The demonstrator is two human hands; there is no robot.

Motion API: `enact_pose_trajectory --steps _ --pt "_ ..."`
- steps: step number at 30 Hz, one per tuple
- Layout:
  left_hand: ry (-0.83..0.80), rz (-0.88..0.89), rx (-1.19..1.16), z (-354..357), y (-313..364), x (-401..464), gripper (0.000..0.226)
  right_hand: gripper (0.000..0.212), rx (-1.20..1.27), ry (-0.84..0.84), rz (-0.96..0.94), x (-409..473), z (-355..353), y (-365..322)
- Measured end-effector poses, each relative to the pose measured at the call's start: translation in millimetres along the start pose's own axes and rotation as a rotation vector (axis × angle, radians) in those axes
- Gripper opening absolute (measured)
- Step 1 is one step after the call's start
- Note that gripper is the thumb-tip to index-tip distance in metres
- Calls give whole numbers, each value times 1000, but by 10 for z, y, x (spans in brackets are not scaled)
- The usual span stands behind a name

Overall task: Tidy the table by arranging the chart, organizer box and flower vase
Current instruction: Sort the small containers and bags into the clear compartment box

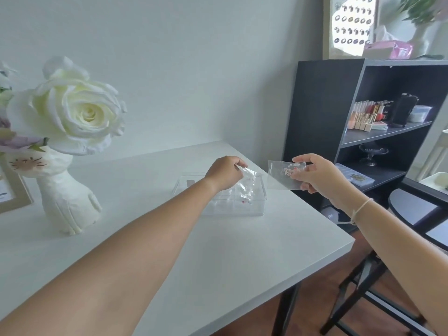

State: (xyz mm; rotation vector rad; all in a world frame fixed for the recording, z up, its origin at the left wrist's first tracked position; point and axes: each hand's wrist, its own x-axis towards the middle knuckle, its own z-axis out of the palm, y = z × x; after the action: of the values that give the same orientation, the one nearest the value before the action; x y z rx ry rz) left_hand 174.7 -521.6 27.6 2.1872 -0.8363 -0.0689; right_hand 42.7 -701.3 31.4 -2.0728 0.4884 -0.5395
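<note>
A clear plastic organizer box sits near the right edge of the white table. My left hand is above the box, pinching a crumpled clear plastic bag that hangs into it. My right hand is just off the table's right edge and holds a second clear bag with small pink and white bits inside. A white cat-shaped flower vase with a large white rose stands at the left. A framed chart shows partly at the far left edge.
A black shelf unit stands right of the table, holding cosmetics, a small stand and flat boxes. On top are a framed sheet of rings, a pink packet and a plant. A black stool is beside the table.
</note>
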Motion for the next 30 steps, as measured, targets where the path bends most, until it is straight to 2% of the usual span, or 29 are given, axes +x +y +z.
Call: enact_pose_trajectory --steps 7,13,20,30 --pt "-55 75 157 44 -40 41 30 27 -14 -26 -16 -3 57 30" --pt "-52 57 256 58 -78 20 32 27 -36 -39 -40 -4 107 28" --pt "16 47 192 -60 -185 -89 28 30 -32 -56 -66 57 308 -56" --pt "194 45 125 -459 -481 -397 24 34 -126 -96 -90 131 660 -248"
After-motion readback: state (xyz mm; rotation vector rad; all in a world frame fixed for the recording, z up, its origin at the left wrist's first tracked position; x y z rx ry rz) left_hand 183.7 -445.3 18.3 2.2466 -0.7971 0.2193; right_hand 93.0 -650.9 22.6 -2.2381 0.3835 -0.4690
